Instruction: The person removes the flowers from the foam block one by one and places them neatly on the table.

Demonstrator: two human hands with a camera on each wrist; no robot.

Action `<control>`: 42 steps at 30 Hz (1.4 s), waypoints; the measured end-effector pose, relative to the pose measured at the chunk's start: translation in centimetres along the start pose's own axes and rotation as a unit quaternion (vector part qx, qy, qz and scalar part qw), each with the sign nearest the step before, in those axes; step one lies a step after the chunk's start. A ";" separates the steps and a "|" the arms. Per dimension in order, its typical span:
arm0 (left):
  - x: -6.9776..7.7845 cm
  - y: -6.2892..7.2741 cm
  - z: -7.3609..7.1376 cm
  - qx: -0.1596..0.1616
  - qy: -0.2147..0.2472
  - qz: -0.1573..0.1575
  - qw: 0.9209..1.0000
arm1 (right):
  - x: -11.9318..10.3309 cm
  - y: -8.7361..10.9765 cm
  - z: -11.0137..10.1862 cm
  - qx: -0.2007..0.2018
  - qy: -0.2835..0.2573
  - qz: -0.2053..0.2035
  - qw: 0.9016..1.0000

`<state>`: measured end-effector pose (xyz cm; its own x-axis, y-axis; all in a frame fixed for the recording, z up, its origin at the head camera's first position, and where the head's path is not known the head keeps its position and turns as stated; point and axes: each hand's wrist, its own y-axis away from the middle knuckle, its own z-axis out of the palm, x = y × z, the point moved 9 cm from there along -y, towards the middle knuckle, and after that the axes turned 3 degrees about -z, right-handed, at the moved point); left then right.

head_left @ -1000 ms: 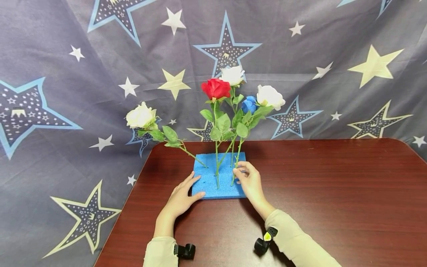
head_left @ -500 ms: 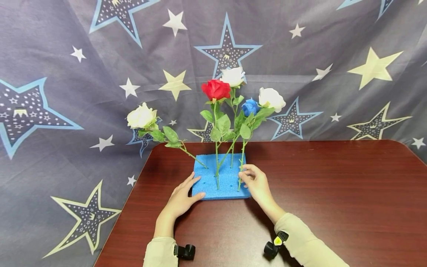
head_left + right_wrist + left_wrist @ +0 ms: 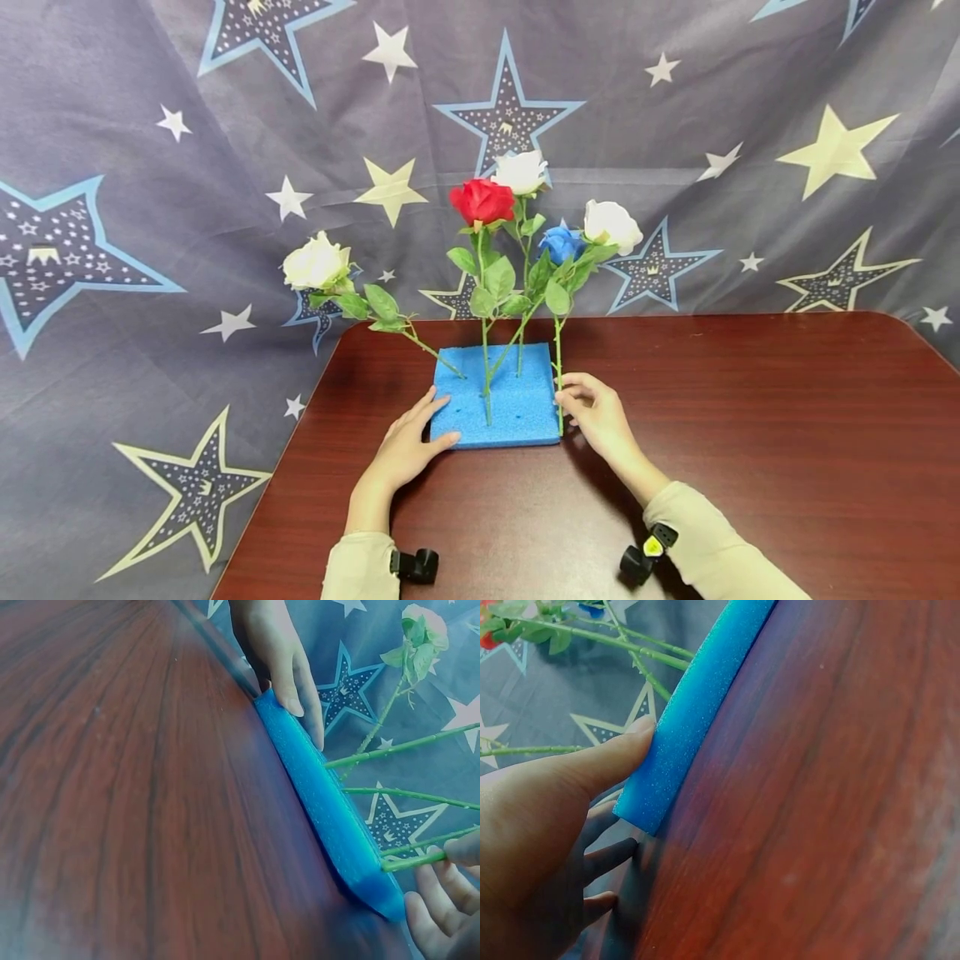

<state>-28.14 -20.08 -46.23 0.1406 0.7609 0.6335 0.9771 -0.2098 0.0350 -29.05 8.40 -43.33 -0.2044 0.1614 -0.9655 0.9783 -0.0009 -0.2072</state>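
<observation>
My right hand (image 3: 600, 417) pinches the green stem of a white rose (image 3: 611, 227) between thumb and fingers. The stem's lower end is right at the near right corner of a blue foam block (image 3: 517, 429). My left hand (image 3: 405, 442) rests on the block's left side, thumb on top near the front edge and fingers spread along the side, as the left wrist view shows. A red rose (image 3: 482, 202), a blue rose (image 3: 562, 243), another white rose (image 3: 520, 172) and a cream rose (image 3: 317, 262) stand with their stems in the foam; the cream one leans left.
The block lies on a dark red-brown wooden table (image 3: 750, 433). A grey curtain (image 3: 600, 75) printed with stars hangs behind it. Small holes show in the foam's top. The held rose's leaves overlap the blue rose's leaves in the head view.
My right hand has moved right with the white rose, its stem's lower end shifting from the foam's front right area to the corner. A hole shows where it was. My left hand stays put.
</observation>
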 end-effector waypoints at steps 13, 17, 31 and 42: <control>0.1 0.1 0.0 -0.002 0.000 -0.003 1.000 | 0.4 0.6 -1.4 -0.005 0.027 0.005 1.000; 0.1 0.1 0.0 -0.002 0.000 -0.004 1.000 | 0.7 0.8 -1.6 -0.006 0.029 0.014 0.999; 0.1 0.0 0.1 0.000 0.001 -0.003 1.000 | 2.1 1.4 -2.1 -0.018 0.031 0.059 0.998; 0.1 0.1 0.1 -0.009 0.007 -0.006 1.000 | 2.7 1.6 -2.7 -0.018 0.042 0.065 0.997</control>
<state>-28.05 -19.96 -46.29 0.1258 0.7544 0.6442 0.9759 -0.2108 0.0563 -27.94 11.48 -45.88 -0.0746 0.2449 -0.9667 0.9972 0.0090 -0.0747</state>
